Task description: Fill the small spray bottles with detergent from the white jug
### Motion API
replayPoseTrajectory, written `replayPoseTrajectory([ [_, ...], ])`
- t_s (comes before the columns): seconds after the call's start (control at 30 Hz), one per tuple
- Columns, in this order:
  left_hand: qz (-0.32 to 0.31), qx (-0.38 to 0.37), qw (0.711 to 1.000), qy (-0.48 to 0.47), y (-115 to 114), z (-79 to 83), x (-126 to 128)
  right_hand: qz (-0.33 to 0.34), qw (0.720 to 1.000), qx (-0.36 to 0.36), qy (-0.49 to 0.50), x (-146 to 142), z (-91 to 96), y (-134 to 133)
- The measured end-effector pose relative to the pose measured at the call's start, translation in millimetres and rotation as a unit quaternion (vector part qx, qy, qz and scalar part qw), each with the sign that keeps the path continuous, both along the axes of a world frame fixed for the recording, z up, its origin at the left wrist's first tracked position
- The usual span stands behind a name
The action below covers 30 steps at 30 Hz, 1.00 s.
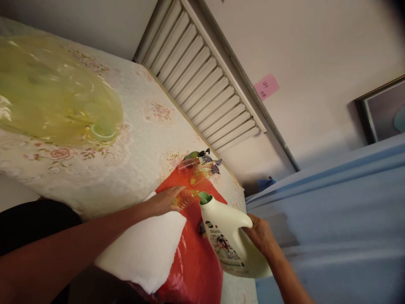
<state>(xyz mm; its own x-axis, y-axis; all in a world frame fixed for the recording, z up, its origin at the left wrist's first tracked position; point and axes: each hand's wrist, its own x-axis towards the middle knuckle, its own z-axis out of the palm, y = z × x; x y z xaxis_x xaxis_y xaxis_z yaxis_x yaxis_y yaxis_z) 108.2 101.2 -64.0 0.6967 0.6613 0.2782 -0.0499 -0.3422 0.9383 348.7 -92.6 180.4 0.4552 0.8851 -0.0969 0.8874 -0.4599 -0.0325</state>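
My left hand is closed around a clear, ribbed plastic bottle that lies tilted, its neck pointing right. My right hand grips the handle of a large pale-green detergent jug with a picture label. The jug leans left, and its green spout meets the bottle's mouth; whether liquid is flowing I cannot tell. Just beyond are two spray bottles, one clear and one yellowish, with grey and black trigger heads. Red plastic sheeting lies under all of these.
A white folded cloth rests beneath my left forearm. On the floral mattress lies a yellow translucent bag at the far left. A slatted headboard borders the mattress. Blue fabric hangs at the right. A pink note is on the wall.
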Motion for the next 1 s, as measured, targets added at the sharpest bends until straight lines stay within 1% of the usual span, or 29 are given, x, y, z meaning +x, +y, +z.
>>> replayPoseTrajectory([
  [0.17, 0.009, 0.005, 1.0, 0.009, 0, -3.5, 2, 0.003, 1.0, -0.006, -0.011, 2, -0.5, 0],
  [0.3, 0.005, 0.007, 1.0, 0.014, 1, -3.8, 1, 0.005, 1.0, -0.008, 0.001, 3, -0.5, 0],
  [0.53, 0.005, 0.002, 1.0, 0.013, 0, -1.4, 0, 0.0, 1.0, 0.001, 0.012, -4, 2.6, 0],
  [0.63, 0.007, -0.001, 1.0, 0.015, 0, -2.5, 1, -0.006, 1.0, -0.003, 0.009, -5, 3.3, 1],
  [0.83, 0.009, 0.018, 1.0, 0.022, 1, -5.8, 2, 0.001, 1.0, -0.007, 0.012, -5, 4.1, 1],
  [1.0, 0.004, 0.013, 1.0, 0.015, 1, -7.0, 2, -0.003, 1.0, -0.012, 0.006, -8, 6.0, 2],
])
